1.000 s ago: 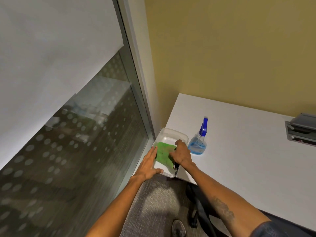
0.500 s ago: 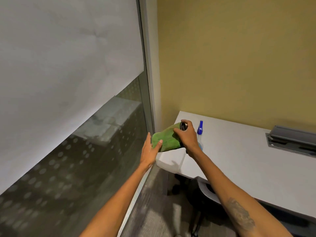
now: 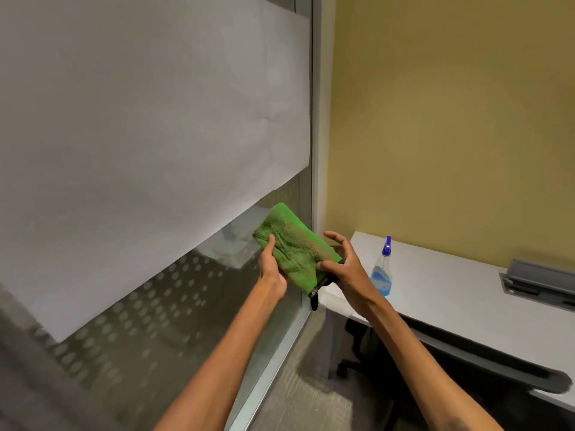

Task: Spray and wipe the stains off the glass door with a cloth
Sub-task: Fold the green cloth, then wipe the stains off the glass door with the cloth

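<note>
Since the earlier frames the green cloth (image 3: 291,247) has been lifted off the white tray at the desk corner and raised in front of the glass door (image 3: 174,306), with the view tilted upward so that more of the white sheet (image 3: 140,119) covering the upper glass is seen. The cloth is now held folded and tilted, its upper end against the line where the white sheet ends and the dotted glass begins. It is gripped along its lower left edge by the left hand (image 3: 270,272), whose thumb is pressed onto the front of the fabric while the fingers are hidden behind it. The right hand (image 3: 343,269) is placed at the cloth's lower right corner, with the thumb and a lower finger pinched on the fabric and the other fingers spread apart above it. A dark tag or loop (image 3: 315,298) is seen hanging below the cloth's bottom corner. The spray bottle (image 3: 382,272), clear with blue liquid and a blue nozzle, is left standing upright on the white desk (image 3: 451,290) just to the right of the right hand, untouched by either hand. A grey cable box (image 3: 541,281) is set into the desk further right, against the yellow wall (image 3: 451,119). A dark chair (image 3: 435,368) is partly seen under the desk, above grey carpet (image 3: 298,399).
</note>
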